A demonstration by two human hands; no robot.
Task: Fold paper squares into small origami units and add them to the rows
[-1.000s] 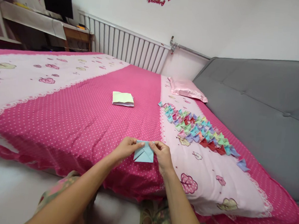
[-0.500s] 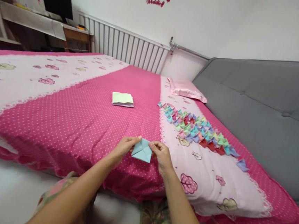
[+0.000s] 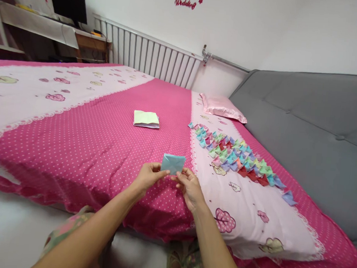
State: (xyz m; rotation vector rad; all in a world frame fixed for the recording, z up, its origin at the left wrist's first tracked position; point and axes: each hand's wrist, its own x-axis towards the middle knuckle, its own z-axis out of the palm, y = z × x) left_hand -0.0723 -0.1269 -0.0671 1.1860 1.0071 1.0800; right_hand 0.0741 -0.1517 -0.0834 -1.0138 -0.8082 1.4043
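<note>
A small folded light-blue paper stands upright just above the pink dotted bedspread. My left hand pinches its lower left edge and my right hand pinches its lower right edge. Both hands are closed on the paper, near the front edge of the bed. To the right, several folded paper pieces in blue, green, pink and red lie in rows on the pale strip of the cover.
A stack of pale green paper sheets lies further back on the bed. A pink pillow sits by the grey padded headboard. A white radiator lines the far wall; a desk with a monitor stands at far left.
The blue paper has been flipped up from lying low between my hands to standing above my fingertips. Both hands shifted slightly and now hold its bottom edge.
</note>
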